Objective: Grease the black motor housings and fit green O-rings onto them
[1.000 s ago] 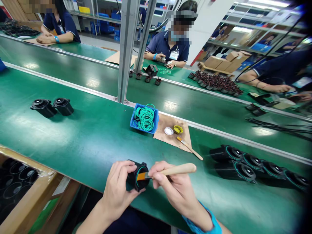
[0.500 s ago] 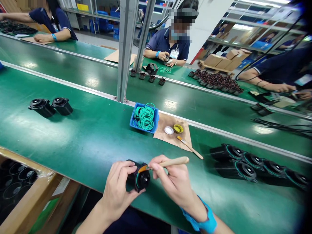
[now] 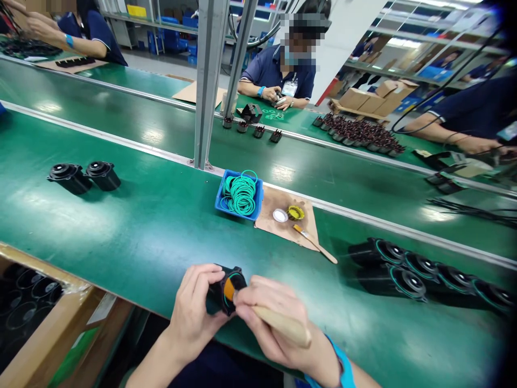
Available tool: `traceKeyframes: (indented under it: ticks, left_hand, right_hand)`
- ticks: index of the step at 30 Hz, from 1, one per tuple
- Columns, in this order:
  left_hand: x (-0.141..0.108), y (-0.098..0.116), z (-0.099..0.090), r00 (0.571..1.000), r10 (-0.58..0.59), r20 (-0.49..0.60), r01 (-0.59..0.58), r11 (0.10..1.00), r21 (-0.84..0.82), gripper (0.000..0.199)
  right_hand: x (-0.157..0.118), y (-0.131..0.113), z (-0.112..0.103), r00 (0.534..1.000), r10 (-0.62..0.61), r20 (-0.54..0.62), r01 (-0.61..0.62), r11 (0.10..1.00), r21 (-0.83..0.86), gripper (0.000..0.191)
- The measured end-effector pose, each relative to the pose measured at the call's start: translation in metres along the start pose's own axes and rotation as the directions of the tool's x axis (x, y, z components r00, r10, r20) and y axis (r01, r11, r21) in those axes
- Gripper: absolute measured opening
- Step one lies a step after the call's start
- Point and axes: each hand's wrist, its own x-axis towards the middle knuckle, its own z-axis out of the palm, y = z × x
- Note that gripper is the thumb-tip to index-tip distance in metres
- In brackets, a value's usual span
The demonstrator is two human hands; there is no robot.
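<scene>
My left hand (image 3: 196, 302) is wrapped round a black cylindrical housing (image 3: 216, 293), tilted with its flanged end facing me. Around that end runs a green rubber ring, partly covered by the bristles. My right hand (image 3: 278, 318) grips a brush (image 3: 278, 323) by its pale wooden handle. Its orange bristles rest on the housing's end near the ring. A blue tray (image 3: 258, 207) of green rings (image 3: 241, 195) stands beyond my hands. Beside it, on brown cardboard (image 3: 269, 234), are a small yellow pot (image 3: 296, 213), a white lid (image 3: 280, 215) and a second brush (image 3: 315, 244).
Two black housings (image 3: 103, 176) stand at the left. Several ringed housings (image 3: 404, 275) lie at the right. A cardboard box (image 3: 44, 328) of black parts is at lower left. A metal post (image 3: 204, 86) rises behind the tray. Co-workers (image 3: 278, 75) sit across the line.
My right hand has turned and moved down, swinging the brush handle toward me; the bristles have shifted lower across the housing's end. Small parts on the far belt have moved right.
</scene>
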Motion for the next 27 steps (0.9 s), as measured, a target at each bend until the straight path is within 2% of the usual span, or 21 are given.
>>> traceKeyframes:
  ticks: [3,5,7,9,11,13,18,20,22,27]
  left_hand:
    - [0.001,-0.003,-0.003,0.999,-0.031,0.007,0.031,0.999,-0.028,0.033]
    - [0.0,-0.006,-0.005,0.998,-0.065,0.003,0.065,0.996,-0.053,0.039]
    - [-0.001,-0.009,-0.006,0.993,-0.117,0.002,0.117,0.989,-0.087,0.047]
    - [-0.003,-0.012,-0.008,0.98,-0.195,0.027,0.197,0.97,-0.145,0.054]
    - [-0.004,-0.014,-0.011,0.957,-0.281,0.074,0.291,0.925,-0.245,0.058]
    - [-0.006,-0.015,-0.014,0.931,-0.345,0.12,0.364,0.856,-0.368,0.061]
    - [-0.006,-0.011,-0.019,0.9,-0.396,0.183,0.425,0.701,-0.572,0.064]
    - [-0.006,-0.009,-0.019,0.893,-0.399,0.207,0.437,0.663,-0.608,0.064]
    - [-0.006,-0.008,-0.019,0.887,-0.397,0.235,0.449,0.626,-0.638,0.064]
    - [-0.006,-0.005,-0.018,0.881,-0.384,0.276,0.463,0.585,-0.666,0.064]
  right_hand:
    - [-0.009,0.001,0.003,0.993,-0.064,0.099,0.065,0.998,-0.007,0.02]
    - [-0.012,0.002,0.0,0.987,-0.079,0.137,0.089,0.993,-0.075,0.022]
    - [-0.014,0.003,-0.007,0.99,-0.055,0.128,0.075,0.984,-0.161,0.024]
    - [-0.016,0.004,-0.018,0.998,-0.015,0.057,0.025,0.983,-0.181,0.023]
    - [-0.018,0.005,-0.028,0.996,0.068,-0.051,-0.072,0.994,-0.088,0.02]
    - [-0.023,0.005,-0.034,0.973,0.182,-0.139,-0.175,0.983,0.06,0.019]
    - [-0.037,0.007,-0.03,0.895,0.39,-0.217,-0.319,0.899,0.301,0.017]
    - [-0.04,0.006,-0.025,0.868,0.446,-0.217,-0.351,0.862,0.367,0.016]
    - [-0.042,0.003,-0.022,0.865,0.469,-0.181,-0.364,0.833,0.417,0.016]
    - [-0.041,-0.009,-0.019,0.909,0.413,-0.058,-0.339,0.813,0.473,0.021]
